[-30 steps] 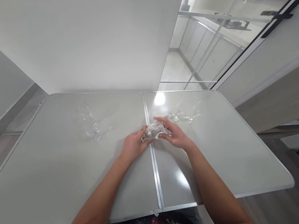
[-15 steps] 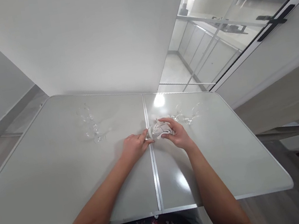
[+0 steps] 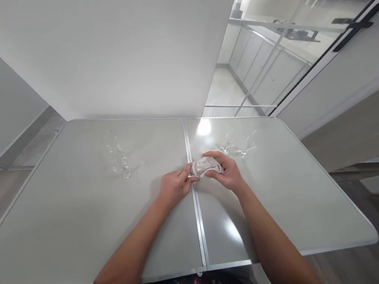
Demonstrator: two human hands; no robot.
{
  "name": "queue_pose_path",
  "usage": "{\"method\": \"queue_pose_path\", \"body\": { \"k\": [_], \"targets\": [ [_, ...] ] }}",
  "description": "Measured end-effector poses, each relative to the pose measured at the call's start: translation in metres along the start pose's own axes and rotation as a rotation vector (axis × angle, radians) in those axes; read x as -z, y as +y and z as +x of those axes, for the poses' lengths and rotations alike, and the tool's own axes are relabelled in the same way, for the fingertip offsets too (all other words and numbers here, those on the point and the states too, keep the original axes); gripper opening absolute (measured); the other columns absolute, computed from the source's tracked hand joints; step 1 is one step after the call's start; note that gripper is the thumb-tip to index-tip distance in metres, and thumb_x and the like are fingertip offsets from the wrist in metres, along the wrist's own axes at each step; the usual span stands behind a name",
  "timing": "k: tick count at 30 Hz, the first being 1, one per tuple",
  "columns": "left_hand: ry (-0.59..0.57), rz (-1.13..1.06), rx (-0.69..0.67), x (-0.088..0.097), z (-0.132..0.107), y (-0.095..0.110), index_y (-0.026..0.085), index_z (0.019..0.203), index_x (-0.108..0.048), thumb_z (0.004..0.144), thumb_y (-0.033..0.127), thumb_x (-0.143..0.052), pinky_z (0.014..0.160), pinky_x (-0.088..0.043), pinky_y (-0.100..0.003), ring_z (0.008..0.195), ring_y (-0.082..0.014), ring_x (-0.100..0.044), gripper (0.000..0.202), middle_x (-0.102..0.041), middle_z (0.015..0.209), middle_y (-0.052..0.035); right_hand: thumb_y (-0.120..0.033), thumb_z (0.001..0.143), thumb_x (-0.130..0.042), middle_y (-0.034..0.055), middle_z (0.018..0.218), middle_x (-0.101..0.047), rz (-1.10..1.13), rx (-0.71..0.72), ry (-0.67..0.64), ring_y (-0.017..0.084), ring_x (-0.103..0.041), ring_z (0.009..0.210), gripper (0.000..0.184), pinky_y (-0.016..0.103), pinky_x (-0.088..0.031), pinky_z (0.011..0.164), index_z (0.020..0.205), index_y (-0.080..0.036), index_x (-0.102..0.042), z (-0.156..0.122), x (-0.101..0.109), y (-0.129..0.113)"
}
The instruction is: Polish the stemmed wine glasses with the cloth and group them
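Note:
Both my hands meet over the middle seam of a pale grey folding table (image 3: 80, 230). My left hand (image 3: 175, 187) pinches the base end of a clear wine glass (image 3: 194, 169) that lies sideways between the hands. My right hand (image 3: 227, 172) is closed round a white cloth (image 3: 207, 164) wrapped over the bowl of that glass. The cloth hides most of the bowl.
Two clear glasses (image 3: 119, 159) stand on the table's left half, towards the back. Two more clear glasses (image 3: 239, 145) stand just behind my right hand. A white wall rises behind the table, and a glass partition (image 3: 284, 37) stands at the right.
My right hand has turned the cloth round the glass, and the cloth now sits more tightly bunched in the fingers. The left hand keeps its pinch.

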State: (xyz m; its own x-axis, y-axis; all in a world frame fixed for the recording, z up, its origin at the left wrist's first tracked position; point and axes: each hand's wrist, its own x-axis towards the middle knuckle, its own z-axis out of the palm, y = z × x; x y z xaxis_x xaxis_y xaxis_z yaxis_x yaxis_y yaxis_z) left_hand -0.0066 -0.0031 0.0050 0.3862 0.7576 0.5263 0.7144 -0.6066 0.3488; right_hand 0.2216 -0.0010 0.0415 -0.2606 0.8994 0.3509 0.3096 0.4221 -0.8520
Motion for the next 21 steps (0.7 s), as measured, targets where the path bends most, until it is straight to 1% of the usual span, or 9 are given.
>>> {"method": "queue_pose_path", "body": {
  "k": [3,6,8,10,12,13,16,18,21],
  "targets": [
    [0.026,0.071,-0.04,0.0001,-0.0019,-0.0021,0.018,0.126,-0.068,0.097,0.043,-0.057,0.056,-0.036,-0.026,0.057,-0.0145,-0.062,0.04,-0.069,0.064,-0.0023,-0.039,0.094,-0.064,0.0074,0.113,-0.069,-0.082,0.03,-0.149,0.024,-0.065,0.091,0.051,0.04,-0.052,0.084,0.142,-0.028,-0.052,0.0015,0.0022,-0.0024],
    [-0.012,0.078,-0.04,0.003,-0.0021,-0.0064,0.018,0.125,-0.068,0.096,0.042,-0.058,0.056,-0.038,-0.026,0.06,-0.0154,-0.064,0.038,-0.071,0.068,-0.003,-0.041,0.099,-0.056,0.0067,0.113,-0.068,-0.057,-0.015,-0.279,0.023,-0.065,0.088,0.05,0.04,-0.052,0.083,0.146,-0.029,-0.048,0.0044,0.0027,-0.0065],
    [-0.052,0.02,-0.01,0.0049,-0.0009,-0.0083,0.02,0.125,-0.068,0.095,0.043,-0.059,0.055,-0.038,-0.025,0.06,-0.0144,-0.064,0.038,-0.072,0.071,-0.0024,-0.043,0.097,-0.058,0.0061,0.108,-0.069,0.01,-0.046,-0.261,0.022,-0.064,0.084,0.044,0.037,-0.052,0.079,0.138,-0.027,-0.055,0.0047,0.0023,-0.0072],
    [-0.077,-0.054,0.015,0.0059,0.0004,-0.0082,0.022,0.126,-0.068,0.096,0.043,-0.06,0.054,-0.037,-0.024,0.059,-0.0127,-0.062,0.038,-0.073,0.074,-0.0011,-0.044,0.094,-0.064,0.0059,0.102,-0.069,0.067,-0.062,-0.174,0.021,-0.064,0.082,0.041,0.035,-0.052,0.076,0.129,-0.025,-0.06,0.0033,0.0016,-0.0058],
    [-0.072,-0.092,0.019,0.0058,0.0008,-0.0067,0.022,0.126,-0.067,0.096,0.043,-0.059,0.054,-0.037,-0.024,0.057,-0.012,-0.062,0.038,-0.074,0.074,-0.0008,-0.045,0.092,-0.067,0.006,0.099,-0.069,0.077,-0.056,-0.097,0.022,-0.064,0.081,0.042,0.035,-0.053,0.075,0.127,-0.024,-0.06,0.0014,0.0009,-0.0035],
    [-0.063,-0.086,0.015,0.0055,0.0005,-0.0058,0.021,0.126,-0.067,0.096,0.044,-0.059,0.054,-0.037,-0.024,0.057,-0.0123,-0.062,0.039,-0.073,0.073,-0.0011,-0.045,0.092,-0.066,0.0062,0.1,-0.069,0.064,-0.039,-0.091,0.022,-0.065,0.082,0.044,0.036,-0.053,0.076,0.13,-0.024,-0.059,0.0008,0.0005,-0.0025],
    [-0.05,-0.007,0.003,0.0044,-0.0018,-0.0047,0.02,0.127,-0.067,0.096,0.044,-0.057,0.054,-0.036,-0.025,0.058,-0.0144,-0.062,0.04,-0.072,0.068,-0.0027,-0.043,0.098,-0.057,0.007,0.109,-0.07,-0.009,0.022,-0.185,0.024,-0.066,0.09,0.048,0.04,-0.052,0.085,0.143,-0.027,-0.05,0.0015,-0.0001,-0.0017],
    [-0.077,0.035,0.004,0.0039,-0.0032,-0.0055,0.02,0.127,-0.068,0.096,0.043,-0.057,0.054,-0.036,-0.025,0.059,-0.0156,-0.063,0.04,-0.071,0.067,-0.0036,-0.042,0.1,-0.052,0.007,0.114,-0.069,-0.039,0.018,-0.27,0.024,-0.066,0.094,0.05,0.041,-0.051,0.088,0.148,-0.029,-0.045,0.0034,0.0003,-0.0024],
    [-0.131,0.028,0.028,0.0035,-0.0032,-0.0064,0.022,0.126,-0.069,0.094,0.045,-0.06,0.054,-0.035,-0.025,0.059,-0.0163,-0.064,0.04,-0.072,0.069,-0.0042,-0.043,0.1,-0.053,0.0067,0.113,-0.069,-0.011,-0.014,-0.324,0.023,-0.065,0.093,0.045,0.039,-0.051,0.086,0.143,-0.028,-0.052,0.0048,0.0016,-0.0025]
  ]
}}
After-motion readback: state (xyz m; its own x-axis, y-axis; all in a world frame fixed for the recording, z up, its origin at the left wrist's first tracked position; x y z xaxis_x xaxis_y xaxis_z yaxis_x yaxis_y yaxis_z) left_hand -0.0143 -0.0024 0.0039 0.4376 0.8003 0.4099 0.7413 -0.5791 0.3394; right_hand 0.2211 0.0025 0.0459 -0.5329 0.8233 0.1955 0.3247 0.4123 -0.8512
